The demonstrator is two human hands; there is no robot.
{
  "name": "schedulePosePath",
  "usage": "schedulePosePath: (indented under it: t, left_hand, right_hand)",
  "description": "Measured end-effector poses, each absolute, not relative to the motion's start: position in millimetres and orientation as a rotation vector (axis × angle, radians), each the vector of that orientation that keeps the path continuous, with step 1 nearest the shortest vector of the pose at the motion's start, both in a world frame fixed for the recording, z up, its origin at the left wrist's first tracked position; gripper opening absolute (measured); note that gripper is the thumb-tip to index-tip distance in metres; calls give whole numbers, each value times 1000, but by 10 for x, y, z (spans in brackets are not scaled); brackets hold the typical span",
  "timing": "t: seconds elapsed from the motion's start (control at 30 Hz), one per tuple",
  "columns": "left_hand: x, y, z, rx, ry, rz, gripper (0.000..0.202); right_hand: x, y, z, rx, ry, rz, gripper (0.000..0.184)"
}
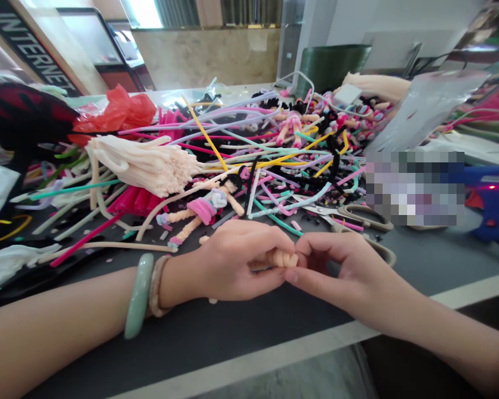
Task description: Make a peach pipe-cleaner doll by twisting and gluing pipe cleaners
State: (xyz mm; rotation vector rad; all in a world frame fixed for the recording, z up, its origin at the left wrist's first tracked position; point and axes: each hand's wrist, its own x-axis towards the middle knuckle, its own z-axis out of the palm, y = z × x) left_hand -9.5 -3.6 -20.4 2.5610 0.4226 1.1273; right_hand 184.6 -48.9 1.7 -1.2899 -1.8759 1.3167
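Note:
Both my hands meet over the dark tabletop. My left hand [237, 260] and my right hand [336, 271] pinch a small twisted piece of peach pipe cleaner [283, 257] between their fingertips. Its other end is hidden by my fingers. Just beyond my left hand lies a pipe-cleaner doll [203, 208] with black hair and a pink skirt. A pair of scissors [349, 216] with metal handles lies beyond my right hand. A pale green bangle [139, 296] and a beaded bracelet [156, 285] circle my left wrist.
A heap of multicoloured pipe cleaners [253, 149] covers the far table, with a peach bundle [143, 163] at its left. Another doll [293, 124] lies in the heap. A blue glue gun [493, 199] stands at right. The table's white-striped edge [274, 354] runs in front.

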Motion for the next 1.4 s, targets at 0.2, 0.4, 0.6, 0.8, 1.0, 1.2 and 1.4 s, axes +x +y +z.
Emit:
schedulePosePath:
  t: [0.2, 0.4, 0.6, 0.8, 1.0, 1.2, 1.4]
  left_hand:
    - [-97, -12, -226, 2537, 364, 1108, 14]
    - [-93, 5, -231, 2506, 310, 1018, 13]
    - [-98, 4, -191, 2488, 339, 1020, 12]
    - [-91, 4, -185, 2433, 397, 1014, 13]
    - [-112, -5, -177, 2395, 459, 904, 15]
    - [-118, -1, -189, 2367, 486, 914, 16]
    - [-115, 12, -184, 2357, 450, 852, 13]
  right_hand:
    - [1892, -465, 7, -1299, -1999, 1225, 25]
    - [1935, -425, -11, -1291, -2217, 1084, 26]
    - [1990, -427, 7, -1168, -2275, 939, 22]
    - [2024, -384, -27, -997, -2280, 829, 12]
    - [2044, -395, -63, -1003, -2251, 777, 17]
    - [2073, -407, -56, -971, -2250, 738, 14]
    - [2056, -383, -50, -923, -2350, 626, 14]
